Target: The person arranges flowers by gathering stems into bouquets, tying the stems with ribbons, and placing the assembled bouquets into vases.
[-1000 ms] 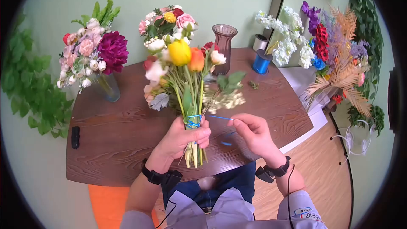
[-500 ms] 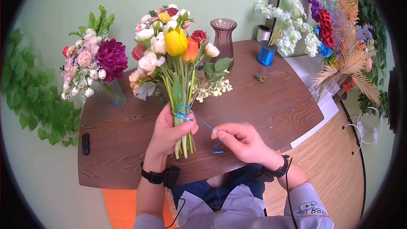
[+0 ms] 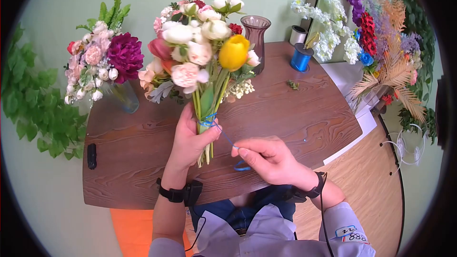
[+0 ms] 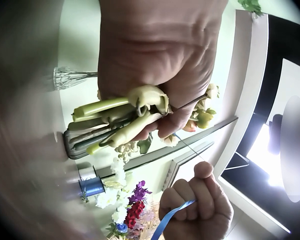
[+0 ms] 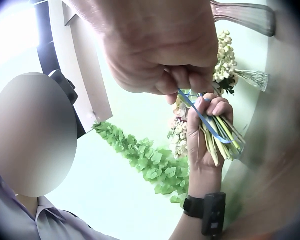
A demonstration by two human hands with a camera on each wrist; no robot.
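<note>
My left hand (image 3: 189,135) grips a bouquet of mixed flowers (image 3: 193,54) by its stems, upright above the table's near half. White and pink blooms face me, with a yellow tulip (image 3: 233,53) at the right. Blue ribbon (image 3: 207,123) loops around the stems just above my left thumb. From there a strand runs down to my right hand (image 3: 269,159), which pinches it between thumb and forefinger. The ribbon's loose tail (image 3: 242,166) hangs below that hand. Cut stem ends (image 4: 107,122) poke out beneath my left hand in the left wrist view.
A glass vase (image 3: 124,97) of pink and magenta flowers stands left. Behind the bouquet are a purple glass vase (image 3: 257,38), a blue ribbon spool (image 3: 300,58) and a white spool (image 3: 298,35). A small black object (image 3: 92,156) lies at the table's left edge; a green sprig (image 3: 293,85) lies right.
The bouquet has turned in my left hand: the yellow tulip has swung right, pale blooms now face me and the orange tulip is mostly hidden. My right hand keeps its pinch on the ribbon, now lower.
</note>
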